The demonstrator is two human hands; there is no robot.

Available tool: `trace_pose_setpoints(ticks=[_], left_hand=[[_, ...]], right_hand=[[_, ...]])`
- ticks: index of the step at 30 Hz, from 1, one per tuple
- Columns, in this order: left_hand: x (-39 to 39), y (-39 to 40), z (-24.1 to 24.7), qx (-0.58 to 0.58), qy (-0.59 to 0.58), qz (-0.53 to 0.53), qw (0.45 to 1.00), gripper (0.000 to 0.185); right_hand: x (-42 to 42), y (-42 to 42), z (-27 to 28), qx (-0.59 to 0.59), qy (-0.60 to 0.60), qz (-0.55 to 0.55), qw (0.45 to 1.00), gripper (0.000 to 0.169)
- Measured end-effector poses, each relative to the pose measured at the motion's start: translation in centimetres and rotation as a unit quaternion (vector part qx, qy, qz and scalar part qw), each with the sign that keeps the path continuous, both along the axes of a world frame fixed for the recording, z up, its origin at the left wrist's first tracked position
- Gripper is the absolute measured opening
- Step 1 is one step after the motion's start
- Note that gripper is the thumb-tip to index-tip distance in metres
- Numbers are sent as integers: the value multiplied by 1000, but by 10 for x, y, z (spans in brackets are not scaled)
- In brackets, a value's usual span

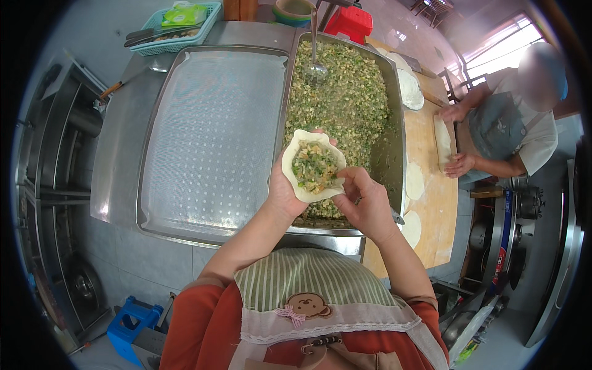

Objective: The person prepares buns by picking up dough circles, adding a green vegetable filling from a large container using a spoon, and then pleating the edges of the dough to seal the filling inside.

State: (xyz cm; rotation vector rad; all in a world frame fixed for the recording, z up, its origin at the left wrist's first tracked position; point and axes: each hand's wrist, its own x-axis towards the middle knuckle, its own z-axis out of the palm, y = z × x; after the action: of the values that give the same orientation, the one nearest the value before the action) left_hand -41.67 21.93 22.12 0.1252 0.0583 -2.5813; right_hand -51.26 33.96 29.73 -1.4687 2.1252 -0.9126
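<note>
My left hand (pixel 283 189) cups a round dough wrapper (pixel 287 162), its edge wavy and raised around a mound of chopped green and yellow filling (pixel 315 167). Thumb and forefinger of my right hand (pixel 365 199) pinch the wrapper's right edge; a metal handle end (pixel 397 216) shows beside that hand. Beneath both hands lies a deep steel tray of filling (pixel 403 138), where a metal ladle (pixel 316 69) rests towards the far end. To the left is a shallow metal tray (pixel 152 125) lined with perforated white sheeting (pixel 212 138).
Flat dough rounds (pixel 415 180) lie on the floured wooden board (pixel 428 148) at right. Across it, a co-worker (pixel 504 115) has both hands on a dough roll (pixel 442 143). A light-blue plastic basket (pixel 215 18) and a red plastic stool (pixel 349 23) are at the far side.
</note>
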Motion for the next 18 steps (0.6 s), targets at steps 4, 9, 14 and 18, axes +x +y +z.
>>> trace_pose_setpoints(ticks=[4,9,14,18], left_hand=[[-3,1,-5,-7,29,-15,999,43],[2,4,-4,11,-30,-33,999,46],[-3,4,-9,-10,-59,-39,997,45],[-11,5,-12,-58,-67,-41,995,46]], right_hand=[[-11,4,-12,-97,108,96,985,24],[-5,4,1,-55,92,66,992,22],[-14,5,1,-27,32,49,998,26],[-30,10,2,-78,127,173,973,24]])
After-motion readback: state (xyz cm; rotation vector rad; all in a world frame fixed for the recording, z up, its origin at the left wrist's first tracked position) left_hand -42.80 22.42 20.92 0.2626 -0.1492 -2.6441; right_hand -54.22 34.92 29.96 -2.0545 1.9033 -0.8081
